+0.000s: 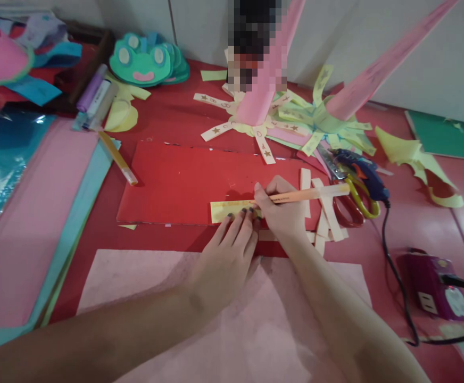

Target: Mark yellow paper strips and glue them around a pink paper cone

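My right hand (282,210) is closed round an orange pen (309,193), whose tip meets a pale yellow paper strip (220,213). Faint marks run along the strip's upper edge. Fingers stretched out, my left hand (232,239) lies flat with its fingertips on the strip's lower edge. Under the strip is a red board (176,183). Several cream paper strips (325,213) lie loosely crossed to the right of my right hand.
Scissors (362,197) and a blue glue gun (363,167) lie right; its cord runs near a purple power box (435,284). Pink paper cones (256,103) stand behind. A gold pen (117,158), green frog cutouts (144,61) and pink sheets (36,223) lie left.
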